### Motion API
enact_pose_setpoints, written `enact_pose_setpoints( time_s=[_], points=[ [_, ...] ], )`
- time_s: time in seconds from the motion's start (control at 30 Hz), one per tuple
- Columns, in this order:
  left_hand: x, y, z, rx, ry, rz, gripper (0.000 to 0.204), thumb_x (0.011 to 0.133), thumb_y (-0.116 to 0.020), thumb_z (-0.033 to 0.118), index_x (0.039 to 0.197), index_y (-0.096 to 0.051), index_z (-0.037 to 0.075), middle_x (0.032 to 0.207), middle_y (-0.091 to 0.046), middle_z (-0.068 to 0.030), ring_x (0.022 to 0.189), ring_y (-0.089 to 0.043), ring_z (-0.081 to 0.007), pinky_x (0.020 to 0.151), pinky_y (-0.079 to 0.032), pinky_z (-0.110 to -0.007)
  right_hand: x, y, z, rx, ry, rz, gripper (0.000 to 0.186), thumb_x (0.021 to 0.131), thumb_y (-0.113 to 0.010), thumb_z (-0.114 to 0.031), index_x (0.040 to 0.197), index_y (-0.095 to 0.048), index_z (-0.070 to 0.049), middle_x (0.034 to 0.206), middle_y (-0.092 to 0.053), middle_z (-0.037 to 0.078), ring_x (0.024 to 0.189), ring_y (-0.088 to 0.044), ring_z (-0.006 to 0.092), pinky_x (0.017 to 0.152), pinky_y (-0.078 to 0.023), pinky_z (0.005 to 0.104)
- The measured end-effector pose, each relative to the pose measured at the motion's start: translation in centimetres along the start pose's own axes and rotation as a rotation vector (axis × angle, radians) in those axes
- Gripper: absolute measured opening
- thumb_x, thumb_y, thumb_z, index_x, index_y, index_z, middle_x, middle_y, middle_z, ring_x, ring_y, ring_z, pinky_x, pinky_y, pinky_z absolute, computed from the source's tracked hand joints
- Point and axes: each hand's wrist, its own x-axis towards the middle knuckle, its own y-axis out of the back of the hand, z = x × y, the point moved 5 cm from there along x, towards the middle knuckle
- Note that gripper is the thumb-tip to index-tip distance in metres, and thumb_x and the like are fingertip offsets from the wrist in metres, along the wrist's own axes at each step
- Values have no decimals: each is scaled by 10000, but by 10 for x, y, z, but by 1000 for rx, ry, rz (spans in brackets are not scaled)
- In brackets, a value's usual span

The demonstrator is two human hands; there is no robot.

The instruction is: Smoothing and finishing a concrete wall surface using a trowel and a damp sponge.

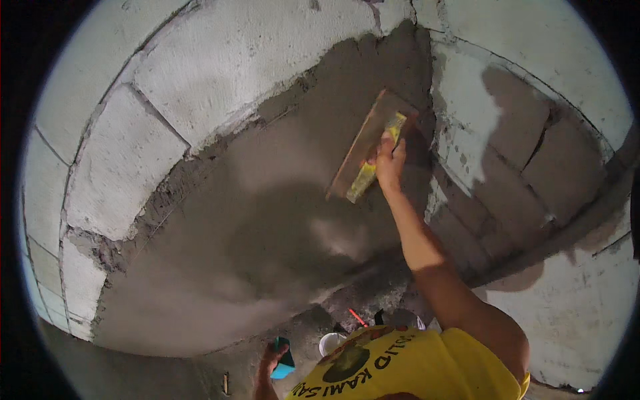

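Note:
My right hand (pixel 389 163) is wrapped round the yellow handle of a plastering float (pixel 365 133). The long flat blade lies against grey wet plaster (pixel 267 207) on the wall, tilted, close to the inner corner on the right. Low down near my body, my left hand (pixel 269 360) grips a teal, box-shaped thing (pixel 284 365). Its exact kind does not show, and some of that hand's fingers are hidden.
Bare pale blocks (pixel 127 160) border the plaster at the upper left. An adjoining block wall (pixel 507 167) stands at right, in shadow. On the floor are a white bucket (pixel 331 343), a red stick-like thing (pixel 359 318) and a small narrow object (pixel 226 384).

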Motion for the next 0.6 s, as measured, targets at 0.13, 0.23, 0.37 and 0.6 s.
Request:
enact_pose_setpoints(
  time_s=[0.13,0.23,0.37,0.6],
  points=[
    [-19,-16,-25,41,72,4,787,729,-807,521,1237,-528,-12,1123,-643,-161,987,-616,-246,857,-483,-393,37,10,-60,-376,316,-167,428,975,-542,-343,1150,-541,48,1018,-636,209,938,-607,290,834,-458,398],
    [-23,-38,-2,-31,130,-115,770,730,-821,479,1231,-524,-25,1095,-646,-162,974,-621,-251,842,-488,-398,101,78,-60,-338,380,-178,511,942,-583,-472,1145,-522,-8,856,-561,52,654,-527,122,585,-486,274],
    [-37,-27,-9,-19,190,-37,624,752,-839,372,1154,-600,-41,954,-658,-76,847,-621,-187,729,-497,-364,20,91,-4,-713,387,-147,423,973,-542,-376,1148,-519,8,963,-659,159,851,-642,329,761,-506,403],
    [-36,-39,47,-193,151,-140,773,731,-842,400,1272,-498,-30,1078,-634,-124,890,-624,-212,759,-514,-371,73,57,-75,-620,401,-246,368,976,-546,-320,1147,-532,6,949,-651,235,895,-638,413,734,-481,444]
  ],
)
